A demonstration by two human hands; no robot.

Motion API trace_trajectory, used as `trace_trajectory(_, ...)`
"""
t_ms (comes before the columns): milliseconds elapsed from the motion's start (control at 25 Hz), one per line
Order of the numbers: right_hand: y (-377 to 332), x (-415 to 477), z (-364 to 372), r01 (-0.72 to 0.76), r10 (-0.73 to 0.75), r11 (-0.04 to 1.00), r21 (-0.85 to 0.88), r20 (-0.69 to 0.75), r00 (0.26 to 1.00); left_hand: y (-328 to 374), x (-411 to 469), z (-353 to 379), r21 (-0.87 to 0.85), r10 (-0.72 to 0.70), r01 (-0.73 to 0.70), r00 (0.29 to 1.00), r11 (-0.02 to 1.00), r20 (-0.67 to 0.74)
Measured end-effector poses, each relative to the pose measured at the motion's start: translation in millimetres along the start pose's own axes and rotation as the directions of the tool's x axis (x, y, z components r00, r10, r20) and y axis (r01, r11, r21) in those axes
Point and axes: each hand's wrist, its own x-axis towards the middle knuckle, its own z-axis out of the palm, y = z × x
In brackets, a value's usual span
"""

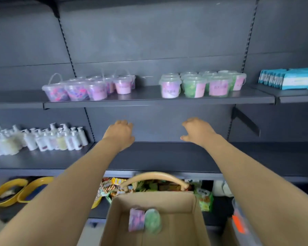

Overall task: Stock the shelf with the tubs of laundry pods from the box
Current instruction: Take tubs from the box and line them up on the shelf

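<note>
Now our left hand (120,134) and right hand (197,131) hover empty, relaxed; clear plastic tubs (136,220) (pink, green) lie in the near brown cardboard box (167,199).

The shelf (149,101) is showing matt, dark painted metal, smooth with a faint sheen. At twelve o'clock the tubs (96,90) are gleaming as clear, glossy plastic with thin plastic handles. At six o'clock the box (185,210) is looking like plain, matt brown cardboard. At nine o'clock the bottles (43,139) are shining as smooth white plastic. At eight o'clock the basins (41,180) are glinting as glossy yellow plastic.
</note>
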Motion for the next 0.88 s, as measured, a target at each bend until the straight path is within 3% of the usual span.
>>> trace_trajectory(400,-83.9,-5.0,181.6,0.053,-0.07,0.997,0.06,0.326,0.943,-48.3,-55.5,184.6,-0.06,-0.044,0.069,0.937,0.996,0.348)
trace_trajectory(680,-93.4,20.2,337.3,0.015,-0.105,0.986,0.166,0.551,0.828,-53.1,-39.3,345.0,-0.143,-0.061,0.183,0.795,0.973,0.604)
trace_trajectory(880,-109.7,22.7,418.8,-0.078,-0.074,0.976,0.204,0.645,0.761,-38.4,-52.5,416.7,-0.25,-0.138,0.43,0.691,0.867,0.71)
